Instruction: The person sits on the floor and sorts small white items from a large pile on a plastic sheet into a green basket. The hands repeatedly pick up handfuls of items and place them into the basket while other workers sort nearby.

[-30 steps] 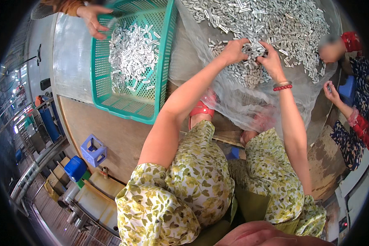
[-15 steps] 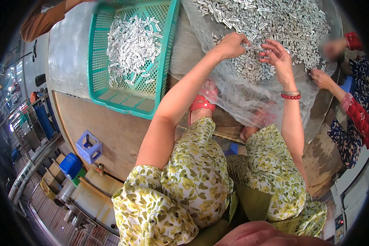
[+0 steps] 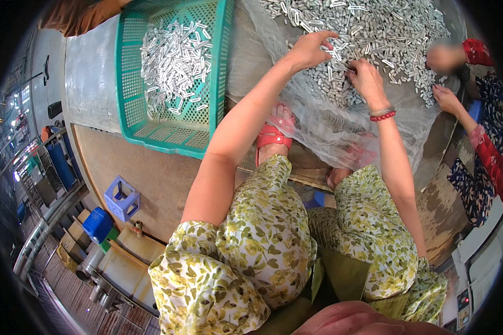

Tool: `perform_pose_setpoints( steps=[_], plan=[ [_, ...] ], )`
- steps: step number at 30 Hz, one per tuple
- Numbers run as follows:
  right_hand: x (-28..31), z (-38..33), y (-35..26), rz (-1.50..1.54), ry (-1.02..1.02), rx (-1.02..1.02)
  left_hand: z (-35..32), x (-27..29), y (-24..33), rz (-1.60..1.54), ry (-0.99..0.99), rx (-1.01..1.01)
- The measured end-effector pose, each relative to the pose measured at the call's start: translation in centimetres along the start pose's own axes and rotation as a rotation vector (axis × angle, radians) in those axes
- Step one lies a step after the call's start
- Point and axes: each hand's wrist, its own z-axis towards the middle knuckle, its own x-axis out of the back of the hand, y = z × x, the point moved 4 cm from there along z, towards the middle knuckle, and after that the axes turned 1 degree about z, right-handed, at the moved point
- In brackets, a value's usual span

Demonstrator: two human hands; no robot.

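Observation:
A wide heap of small, oblong silvery metal pieces (image 3: 369,33) lies on a thin translucent mesh sheet (image 3: 324,125). Over its near left side is my left hand (image 3: 310,51), thumb and fingers apart, with no piece visible in its grasp. My right hand (image 3: 368,82), a red bead bracelet at its wrist, reaches down to the near part of the heap. Its fingertips are bent together at the pieces, and what they pinch is hidden. To the left, a green perforated plastic basket (image 3: 222,72) holds many brighter, slender metal pieces (image 3: 176,67).
Across the heap's right side, another person's hands (image 3: 446,100) touch its edge, their sleeves red. A brown sleeve (image 3: 86,17) of someone else is at the upper left. A purple plastic stool (image 3: 122,198) and a blue jug (image 3: 96,222) stand lower left.
My right hand has lowered toward the heap and its spread fingers have closed in. My left hand has shifted slightly up and left, its fingers opening. The co-worker's hand has moved slightly.

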Motion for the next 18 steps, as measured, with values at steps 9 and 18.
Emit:
perform_pose_setpoints(
  steps=[9,18],
  plan=[
    [1.6,-0.5,2.5,0.427,0.063,-0.155,0.4,0.4,0.1,0.124,0.132,-0.009],
    [3.0,-1.8,2.6,1.545,0.008,-0.261,-0.5,-1.3,-0.5,0.640,0.020,-0.296]
  ],
)
